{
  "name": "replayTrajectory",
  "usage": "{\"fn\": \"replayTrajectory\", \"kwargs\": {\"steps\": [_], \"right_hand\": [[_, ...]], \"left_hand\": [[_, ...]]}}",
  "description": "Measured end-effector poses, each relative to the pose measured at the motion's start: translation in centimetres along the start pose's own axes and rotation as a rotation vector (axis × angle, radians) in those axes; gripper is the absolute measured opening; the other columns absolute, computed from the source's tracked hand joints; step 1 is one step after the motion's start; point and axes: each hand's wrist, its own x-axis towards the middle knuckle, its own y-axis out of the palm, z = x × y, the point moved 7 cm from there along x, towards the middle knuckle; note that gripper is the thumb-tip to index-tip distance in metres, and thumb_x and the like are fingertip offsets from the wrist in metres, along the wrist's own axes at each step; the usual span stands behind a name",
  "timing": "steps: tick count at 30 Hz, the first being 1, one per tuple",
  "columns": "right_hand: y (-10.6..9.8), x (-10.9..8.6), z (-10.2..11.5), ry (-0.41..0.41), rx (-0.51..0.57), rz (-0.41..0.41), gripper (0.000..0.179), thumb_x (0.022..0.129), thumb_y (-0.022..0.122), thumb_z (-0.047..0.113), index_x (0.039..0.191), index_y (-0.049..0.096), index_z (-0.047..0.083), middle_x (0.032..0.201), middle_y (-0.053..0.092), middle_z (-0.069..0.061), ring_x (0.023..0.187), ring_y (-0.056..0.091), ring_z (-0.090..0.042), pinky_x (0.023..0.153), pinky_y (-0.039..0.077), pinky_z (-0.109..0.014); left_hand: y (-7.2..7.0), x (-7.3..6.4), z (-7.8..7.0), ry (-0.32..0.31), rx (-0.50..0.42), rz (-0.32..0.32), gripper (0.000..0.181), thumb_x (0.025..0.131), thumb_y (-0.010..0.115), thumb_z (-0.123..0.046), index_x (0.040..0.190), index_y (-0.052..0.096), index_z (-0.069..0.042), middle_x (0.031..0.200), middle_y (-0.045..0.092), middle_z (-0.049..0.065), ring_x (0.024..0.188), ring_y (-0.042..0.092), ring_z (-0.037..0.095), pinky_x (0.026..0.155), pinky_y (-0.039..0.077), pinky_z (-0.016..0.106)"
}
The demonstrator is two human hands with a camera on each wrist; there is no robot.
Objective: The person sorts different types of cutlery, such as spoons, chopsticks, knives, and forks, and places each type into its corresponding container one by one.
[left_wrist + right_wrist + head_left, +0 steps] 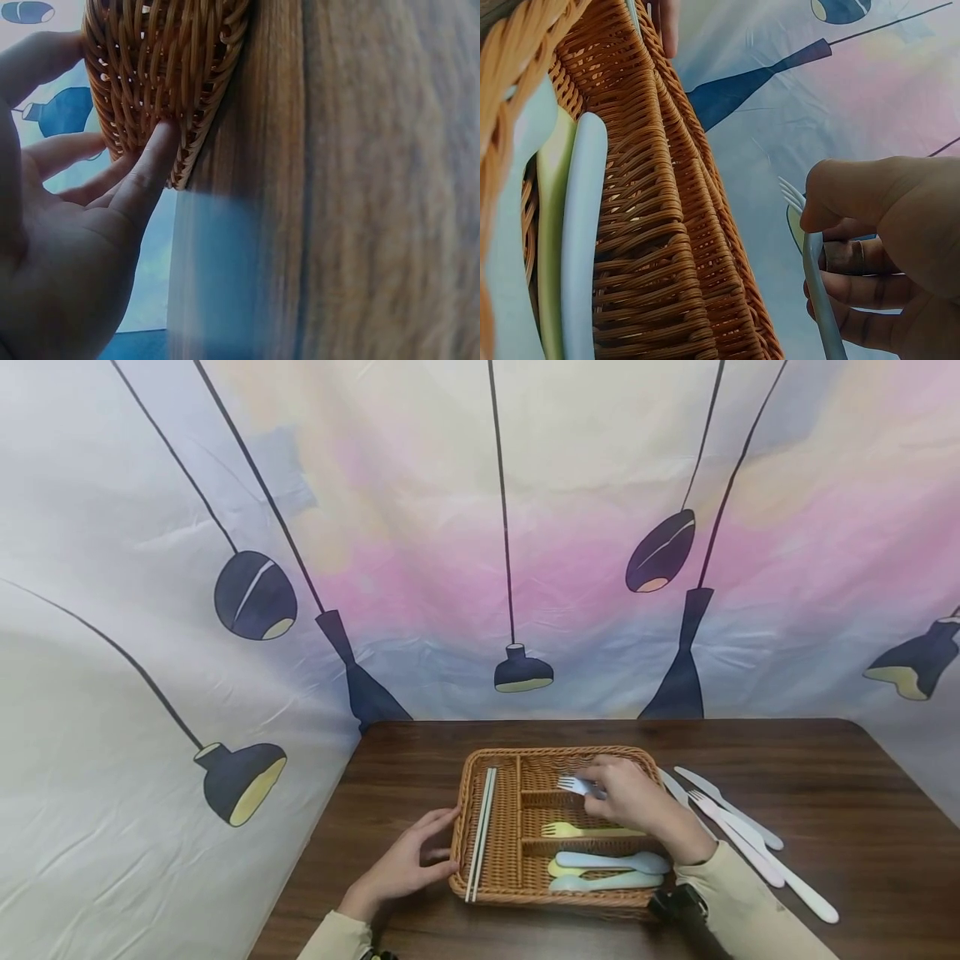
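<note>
One pale blue fork point(574, 785) is pinched between thumb and fingers of the right grip point(628, 793), above the back compartment of the wicker basket point(504, 827). The left grip point(408, 862), its fingers loosely spread, touches the basket's left wall. Inside lie a yellow fork point(570, 831), spoons point(647, 862) and chopsticks point(483, 835); beyond the basket's right side, knives point(736, 812) and a pink fork point(739, 839) rest on the wooden surface point(847, 810).
</note>
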Motion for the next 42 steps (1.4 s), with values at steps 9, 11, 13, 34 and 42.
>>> {"fn": "replayTrajectory", "kwargs": {"steps": [9,11,13,34,42], "right_hand": [[0.3,0.2,0.1,0.002,0.01,0.024,0.034,0.082,0.066,0.011,0.115,0.071,0.004,0.095,0.064,-0.003,0.062,0.044,-0.002,0.048,0.038,-0.016],[0.5,0.2,0.2,-0.007,0.012,0.024,0.033,0.082,0.066,0.011,0.114,0.071,0.004,0.096,0.064,-0.004,0.063,0.045,-0.002,0.049,0.038,-0.015],[0.6,0.2,0.2,-0.016,0.012,0.022,0.033,0.082,0.066,0.011,0.114,0.071,0.004,0.098,0.065,-0.005,0.063,0.045,-0.002,0.049,0.039,-0.015],[1.2,0.1,1.2,-0.029,-0.044,0.088,0.036,0.087,0.072,0.019,0.121,0.068,0.007,0.12,0.064,-0.014,0.093,0.064,-0.022,0.071,0.057,-0.035],[0.8,0.0,1.0,-0.03,-0.063,0.037,0.04,0.085,0.074,0.02,0.122,0.067,0.005,0.118,0.065,-0.014,0.097,0.065,-0.026,0.078,0.059,-0.041]], "left_hand": [[0.1,-0.1,-0.3,0.012,-0.037,-0.01,0.074,0.09,0.071,-0.014,0.15,0.031,0.0,0.147,0.032,0.022,0.129,0.042,0.046,0.097,0.054,0.027],[0.2,-0.1,-0.3,0.022,-0.043,-0.014,0.074,0.09,0.071,-0.013,0.15,0.031,0.001,0.146,0.033,0.023,0.128,0.043,0.047,0.096,0.055,0.026],[0.3,-0.1,-0.3,0.023,-0.043,-0.016,0.073,0.09,0.07,-0.012,0.15,0.031,0.001,0.146,0.033,0.023,0.127,0.044,0.047,0.096,0.055,0.026],[0.3,-0.2,-0.2,0.042,-0.04,0.0,0.072,0.092,0.068,-0.011,0.15,0.029,0.003,0.146,0.031,0.026,0.128,0.04,0.05,0.098,0.054,0.028],[0.3,-0.4,0.0,0.03,-0.035,-0.003,0.073,0.092,0.068,-0.013,0.151,0.028,0.002,0.147,0.031,0.025,0.13,0.04,0.047,0.099,0.053,0.028]]}}
